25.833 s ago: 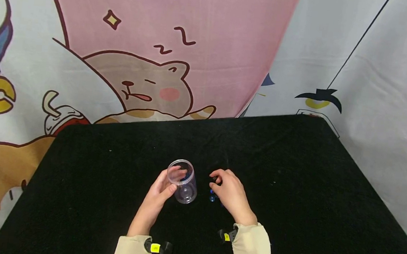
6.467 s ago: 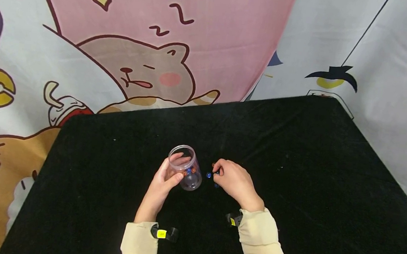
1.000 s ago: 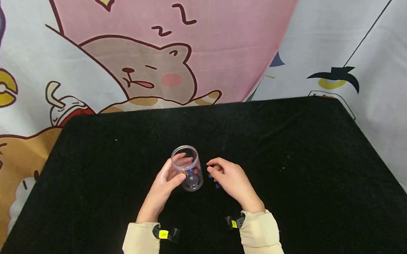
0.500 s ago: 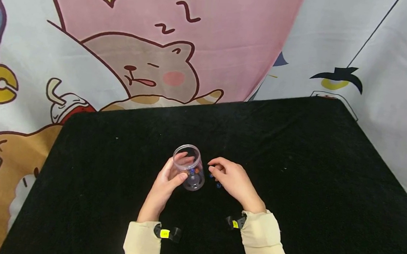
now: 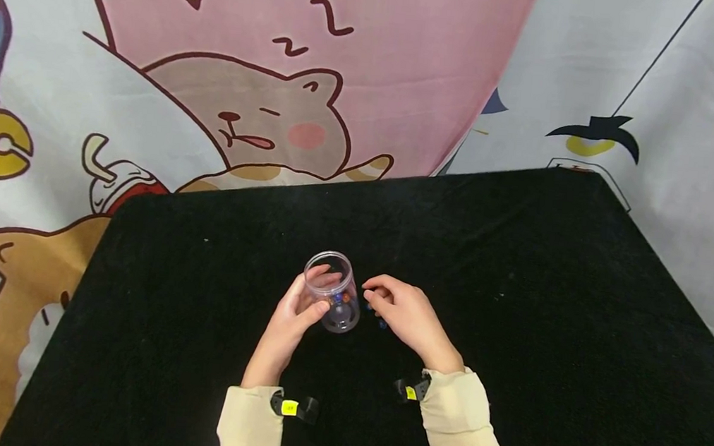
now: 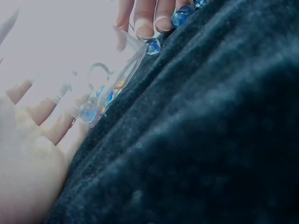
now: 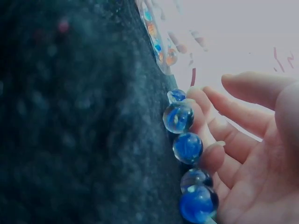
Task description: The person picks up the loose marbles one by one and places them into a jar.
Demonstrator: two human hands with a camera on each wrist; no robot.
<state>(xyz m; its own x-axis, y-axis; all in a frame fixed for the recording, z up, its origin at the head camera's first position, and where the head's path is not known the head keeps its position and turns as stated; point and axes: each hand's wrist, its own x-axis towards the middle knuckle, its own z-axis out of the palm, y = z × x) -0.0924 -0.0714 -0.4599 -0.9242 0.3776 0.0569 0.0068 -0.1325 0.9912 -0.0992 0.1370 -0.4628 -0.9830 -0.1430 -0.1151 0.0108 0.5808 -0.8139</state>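
Note:
My left hand (image 5: 287, 320) grips a clear plastic jar (image 5: 342, 322), thumb on the near side and fingers around the far side. The jar is open at the top and tilted a little. Several blue and orange marbles (image 5: 345, 298) lie inside it. Just right of the jar, my right hand (image 5: 411, 318) is low over the cloth with fingers loosely bent. In the right wrist view, its fingertips touch or nearly touch a row of blue marbles (image 7: 188, 148), with the thumb apart. The left wrist view has one blue marble (image 6: 153, 46) beside the jar wall.
A black cloth (image 5: 194, 336) covers the table. Behind it hangs a cartoon-printed curtain (image 5: 410, 57). Small pale specks (image 5: 501, 294) dot the cloth right of the hands. A black strap device (image 5: 296, 408) sits on each wrist.
More blue and orange marbles show in the jar than in the oldest frame. The orange marble seen by the right hand 6.5 seconds ago no longer shows there. Over the last second both hands barely move.

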